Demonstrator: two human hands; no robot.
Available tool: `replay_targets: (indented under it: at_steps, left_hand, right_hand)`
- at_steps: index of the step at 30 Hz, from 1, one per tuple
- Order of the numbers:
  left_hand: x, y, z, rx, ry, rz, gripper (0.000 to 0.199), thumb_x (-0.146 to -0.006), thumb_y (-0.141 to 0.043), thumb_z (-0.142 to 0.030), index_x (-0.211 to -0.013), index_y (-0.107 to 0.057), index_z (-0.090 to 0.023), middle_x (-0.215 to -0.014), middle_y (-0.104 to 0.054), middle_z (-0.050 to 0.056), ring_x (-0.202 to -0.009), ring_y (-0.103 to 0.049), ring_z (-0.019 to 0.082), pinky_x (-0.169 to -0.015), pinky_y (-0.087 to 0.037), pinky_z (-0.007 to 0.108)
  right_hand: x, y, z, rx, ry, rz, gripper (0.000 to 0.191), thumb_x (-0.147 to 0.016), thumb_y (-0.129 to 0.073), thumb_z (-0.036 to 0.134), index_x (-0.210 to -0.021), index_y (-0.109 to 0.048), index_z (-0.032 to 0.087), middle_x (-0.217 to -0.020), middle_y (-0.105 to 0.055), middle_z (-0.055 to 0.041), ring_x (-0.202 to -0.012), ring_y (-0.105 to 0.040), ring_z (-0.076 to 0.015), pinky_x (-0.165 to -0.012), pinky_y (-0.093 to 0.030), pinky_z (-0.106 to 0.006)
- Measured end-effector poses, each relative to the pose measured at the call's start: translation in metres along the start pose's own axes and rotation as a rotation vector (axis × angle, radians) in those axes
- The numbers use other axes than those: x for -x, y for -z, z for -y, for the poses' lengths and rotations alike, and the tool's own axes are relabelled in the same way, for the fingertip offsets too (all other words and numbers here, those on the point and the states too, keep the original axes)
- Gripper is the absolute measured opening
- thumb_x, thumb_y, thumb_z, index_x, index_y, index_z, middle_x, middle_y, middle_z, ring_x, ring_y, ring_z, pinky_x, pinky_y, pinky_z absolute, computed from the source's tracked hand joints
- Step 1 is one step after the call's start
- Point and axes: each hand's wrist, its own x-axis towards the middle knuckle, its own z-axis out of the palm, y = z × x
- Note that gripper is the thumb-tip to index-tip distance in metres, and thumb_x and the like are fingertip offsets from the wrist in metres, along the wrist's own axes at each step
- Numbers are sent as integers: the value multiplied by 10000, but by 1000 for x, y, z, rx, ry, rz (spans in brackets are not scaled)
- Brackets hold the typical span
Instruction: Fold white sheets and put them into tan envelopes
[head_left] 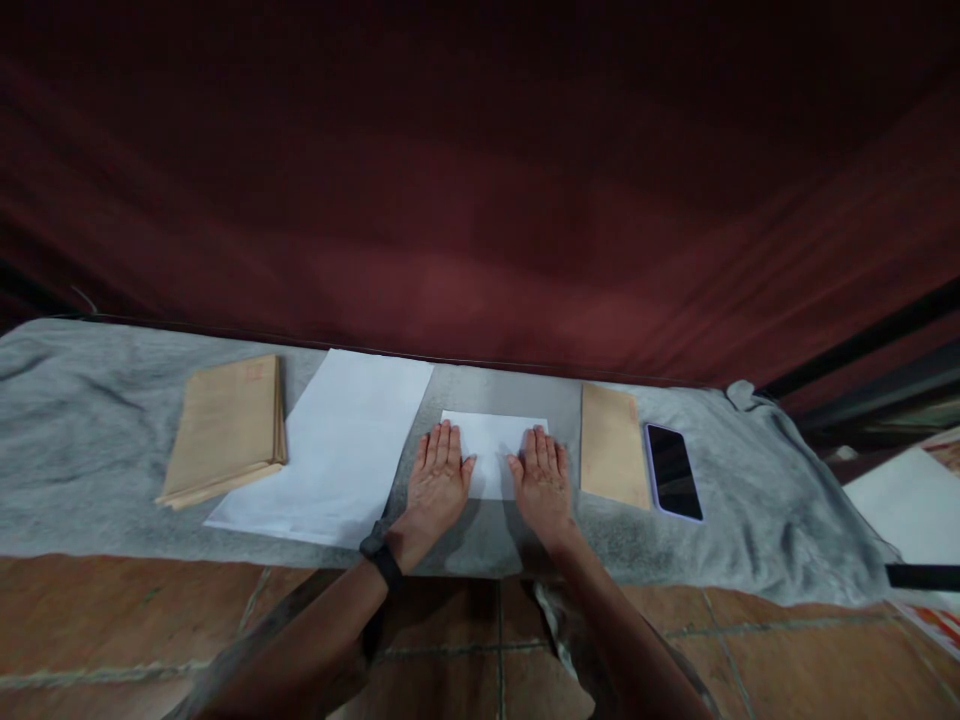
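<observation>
A small white sheet of paper (491, 455), perhaps folded, lies on the grey cloth between my two hands. My left hand (439, 475) rests flat on its left side, fingers stretched out and pointing away from me. On the right side of the paper my right hand (542, 482) lies flat too, its fingers slightly spread. Neither hand grips anything. Left of my left hand are larger white sheets (349, 440). To the right of my right hand lies a single brown envelope (613, 445).
A stack of brown envelopes (225, 420) overlaps the large sheets at the left. A phone (673, 472) with a purple edge lies beside the single envelope. Grey cloth (757, 500) covers the narrow surface, a dark red curtain (465, 230) hangs behind, and tiled floor (112, 610) shows below.
</observation>
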Motion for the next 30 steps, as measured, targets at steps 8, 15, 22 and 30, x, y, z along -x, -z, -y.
replay_targets:
  at_steps: [8, 15, 22, 30]
  left_hand:
    - [-26, -8, -30, 50, -155, 90, 561, -1016, -295, -208, -1541, -383, -31, -1615, -397, 193, -1544, -289, 269, -1257, -270, 480]
    - [-34, -15, -31, 15, -159, 143, 574, -992, -292, -165, -1544, -398, -48, -1633, -370, 172, -1553, -266, 266, -1267, -234, 481]
    - [-31, -10, -19, 11, -120, 61, 572, -1037, -259, -258, -1536, -391, -11, -1622, -372, 206, -1548, -277, 271, -1252, -275, 473]
    - [-28, -10, -7, 6, -58, 36, 611, -1052, -293, -363, -1533, -393, 0, -1616, -370, 217, -1541, -293, 287, -1258, -266, 476]
  right_hand:
    - [-30, 1, 23, -156, 49, 163, 595, -1094, -176, 376, -1545, -432, 83, -1618, -402, -151, -1515, -352, -253, -1243, -267, -480]
    - [-38, -5, 30, -159, 68, 200, 565, -1102, -205, 381, -1535, -458, 120, -1616, -420, -108, -1513, -355, -249, -1263, -216, -465]
    - [-34, -14, 24, -111, 67, 86, 542, -1091, -306, 366, -1540, -443, 97, -1606, -421, -159, -1502, -371, -274, -1242, -257, -490]
    - [-26, -17, 5, -67, 64, 29, 587, -1083, -337, 419, -1550, -416, 73, -1596, -414, -216, -1496, -378, -305, -1211, -306, -534]
